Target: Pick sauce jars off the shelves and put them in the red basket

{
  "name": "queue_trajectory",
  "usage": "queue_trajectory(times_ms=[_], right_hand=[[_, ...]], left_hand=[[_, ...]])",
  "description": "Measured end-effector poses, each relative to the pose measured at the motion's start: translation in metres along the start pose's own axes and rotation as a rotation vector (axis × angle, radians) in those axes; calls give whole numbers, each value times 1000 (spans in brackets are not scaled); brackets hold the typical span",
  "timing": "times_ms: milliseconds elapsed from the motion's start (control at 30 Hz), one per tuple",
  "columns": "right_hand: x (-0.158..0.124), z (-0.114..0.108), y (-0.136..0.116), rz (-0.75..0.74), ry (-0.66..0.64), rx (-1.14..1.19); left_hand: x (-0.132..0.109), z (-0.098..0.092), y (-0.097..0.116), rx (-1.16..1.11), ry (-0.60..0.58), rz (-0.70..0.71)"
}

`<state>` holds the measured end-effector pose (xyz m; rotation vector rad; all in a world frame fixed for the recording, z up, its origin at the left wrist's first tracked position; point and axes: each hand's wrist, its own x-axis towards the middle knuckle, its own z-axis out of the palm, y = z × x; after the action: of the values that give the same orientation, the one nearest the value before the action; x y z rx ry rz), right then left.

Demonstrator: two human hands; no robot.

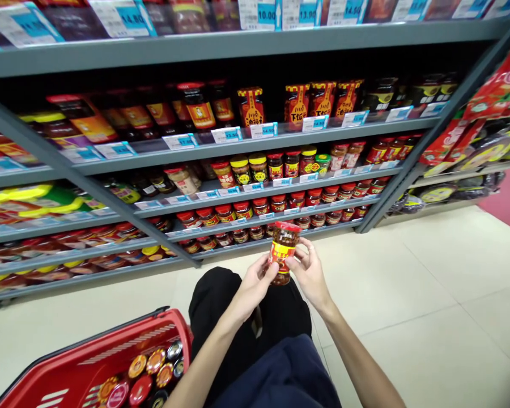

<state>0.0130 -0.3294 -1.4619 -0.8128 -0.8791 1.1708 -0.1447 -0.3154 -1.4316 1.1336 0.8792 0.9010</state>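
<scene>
Presently: one red-lidded jar, lid uppermost, over the person's black-clad knees, grasped between left hand and right hand; one red basket, holding more jars, on the left.

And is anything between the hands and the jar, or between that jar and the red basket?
Nothing visible separates the left hand and right hand from the jar; both touch it. Between it and the red basket, the left knee and left forearm intervene in this view.
</scene>
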Motion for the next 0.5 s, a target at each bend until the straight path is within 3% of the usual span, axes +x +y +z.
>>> queue_trajectory(times_ms=[100,167,300,400,500], right_hand=[[-3,-3,7,-31,-45,-158],[-8,-6,9,-15,-124,-244],[-22,-19,22,40,-236,-269],[-33,-49,57,66,-157,-293],[-49,-100,109,211,-15,-441]], left_hand=[[-1,-6,-12,27,6,13],[-5,-11,-23,-21,3,-54],[-16,-23,-38,-116,20,-104],[-20,-31,-36,-84,37,-51],[-18,-35,-25,-53,84,11]])
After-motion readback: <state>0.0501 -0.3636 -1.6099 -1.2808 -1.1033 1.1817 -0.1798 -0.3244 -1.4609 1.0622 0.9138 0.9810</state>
